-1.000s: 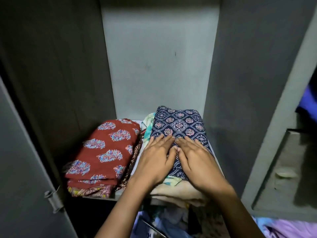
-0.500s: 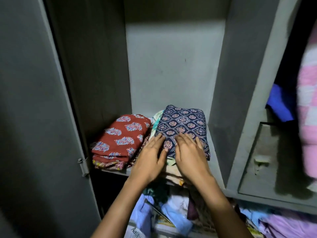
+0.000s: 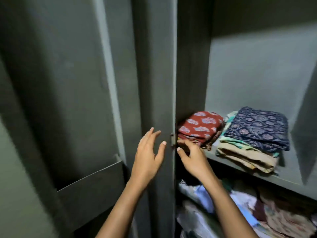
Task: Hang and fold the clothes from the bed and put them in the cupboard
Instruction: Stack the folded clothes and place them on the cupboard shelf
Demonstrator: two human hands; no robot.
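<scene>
A folded navy patterned garment (image 3: 257,129) tops a stack of pale folded clothes (image 3: 245,155) on the grey cupboard shelf (image 3: 291,181). To its left lies a folded red printed garment (image 3: 200,126). My left hand (image 3: 149,155) hovers with spread fingers in front of the open cupboard door (image 3: 154,83), holding nothing. My right hand (image 3: 192,157) is just right of the door's edge, below the red garment, with its fingers loosely bent near the small hinge (image 3: 172,140); it holds nothing.
The grey door's inner face carries a shallow metal pocket (image 3: 92,182) at the lower left. Below the shelf, a lower compartment is stuffed with loose, mixed clothes and bags (image 3: 240,212). The cupboard's back wall (image 3: 257,74) is bare above the stacks.
Both hands have left the navy garment and moved left to the door's edge. The view has swung left, so the door now fills the left half.
</scene>
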